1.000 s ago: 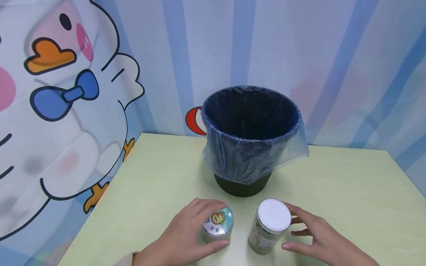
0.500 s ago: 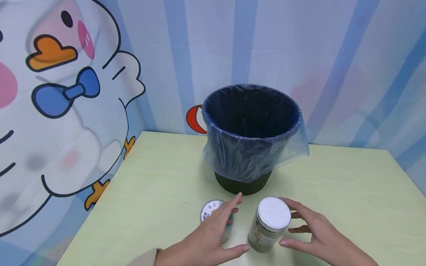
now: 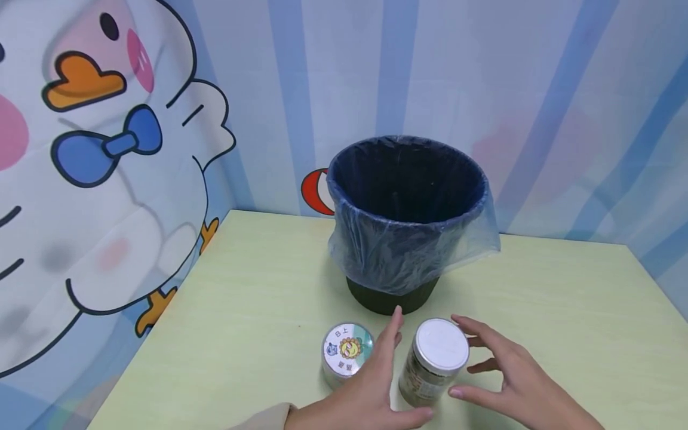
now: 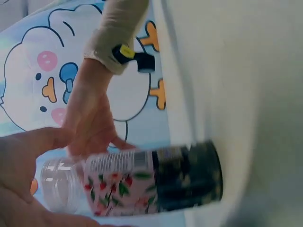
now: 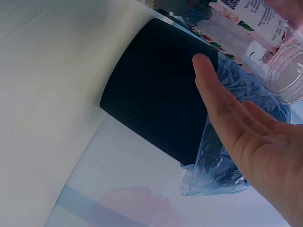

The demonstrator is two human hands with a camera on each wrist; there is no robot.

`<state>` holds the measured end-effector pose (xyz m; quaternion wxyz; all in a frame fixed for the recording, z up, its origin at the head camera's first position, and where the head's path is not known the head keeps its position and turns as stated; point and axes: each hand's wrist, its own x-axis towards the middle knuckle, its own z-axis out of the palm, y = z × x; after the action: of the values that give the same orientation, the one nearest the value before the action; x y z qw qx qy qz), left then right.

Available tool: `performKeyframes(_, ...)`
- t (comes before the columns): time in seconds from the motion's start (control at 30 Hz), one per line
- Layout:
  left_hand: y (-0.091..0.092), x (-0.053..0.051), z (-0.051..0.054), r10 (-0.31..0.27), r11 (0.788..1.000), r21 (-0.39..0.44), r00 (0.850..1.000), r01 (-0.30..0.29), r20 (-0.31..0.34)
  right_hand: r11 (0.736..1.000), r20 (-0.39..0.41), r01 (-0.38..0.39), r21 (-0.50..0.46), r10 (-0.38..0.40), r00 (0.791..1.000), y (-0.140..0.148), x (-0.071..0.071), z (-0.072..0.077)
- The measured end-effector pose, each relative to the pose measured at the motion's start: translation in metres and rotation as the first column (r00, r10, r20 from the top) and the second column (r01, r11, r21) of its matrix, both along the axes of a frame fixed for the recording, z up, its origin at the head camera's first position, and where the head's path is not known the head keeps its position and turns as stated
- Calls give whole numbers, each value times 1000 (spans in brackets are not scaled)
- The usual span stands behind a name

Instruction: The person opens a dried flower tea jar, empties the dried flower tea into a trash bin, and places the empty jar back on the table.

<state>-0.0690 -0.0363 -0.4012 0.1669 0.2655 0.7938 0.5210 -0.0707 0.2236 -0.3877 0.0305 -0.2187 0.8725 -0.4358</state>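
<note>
"Where is the clear cylindrical plastic jar with the round white lid (image 3: 424, 377)?"

"Upright on the pale green table (image 3: 258, 286), between the left hand (image 3: 371, 385) and the right hand (image 3: 518, 379), close to both."

"Is either gripping it?"

"Neither is closed around it; on both, the thumb is spread away from the fingers. I can't tell whether a fingertip touches."

"What can you read on it?"

"From the head view, just a smudge of print. The left wrist view shows a pink label (image 4: 120, 187) with red fruit and green leaves, and above those a barcode (image 4: 142, 160) beside small, blurred text. The right wrist view adds a square code (image 5: 229, 4), lines of fine print and pink flowers."

"Does its top look the same everywhere?"

"White from the head; at the wrists, that end looks clear and ridged."

"And around the hands?"

"Just outside the left hand stands a round container with a white-and-green printed top (image 3: 344, 358): a smiling yellow sunflower, a little blue figure, and Chinese-looking characters too small to read surely. Beyond both hands is a round black bin (image 3: 392, 300) with a translucent blue plastic liner (image 3: 398, 257) over its rim. The left wrist view alone reveals a black wrist device with a yellow patch (image 4: 144, 61) on the right arm's beige sleeve (image 4: 123, 21). Farthest out hangs a blue-striped backdrop (image 3: 344, 89); left of the hands is a white cartoon bird in a blue bow tie (image 3: 134, 245)."
</note>
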Motion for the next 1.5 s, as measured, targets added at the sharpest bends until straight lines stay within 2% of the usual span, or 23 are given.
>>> performKeyframes(0.07,5,0,-1,25,1000,12,998,-25,60,1000,-50,3,18,-2,999,-1,0,1)
performKeyframes(0.23,17,0,-8,78,996,42,988,-84,130,996,-125,41,77,-31,992,-4,2,6)
performKeyframes(0.43,27,0,-17,97,983,138,984,-118,152,994,-156,96,49,-87,984,-12,5,11)
performKeyframes(0.53,30,0,-21,107,977,166,983,-132,152,990,-152,138,33,-132,980,-16,6,14)
performKeyframes(0.67,34,-2,-25,106,964,222,977,-146,182,982,-132,187,22,-183,974,-23,7,18)
performKeyframes(0.8,37,-3,-28,99,944,287,969,-164,227,983,-140,183,-15,-184,973,-28,6,18)
performKeyframes(1.1,42,-6,-38,87,898,408,977,-162,197,979,-173,174,-108,-191,966,-34,6,10)
performKeyframes(1.3,43,-7,-40,82,889,429,978,-158,190,964,-73,228,-141,-239,968,-40,9,8)
performKeyframes(1.5,44,-5,-40,93,884,435,975,-173,199,957,-49,245,-155,-255,966,-42,9,7)
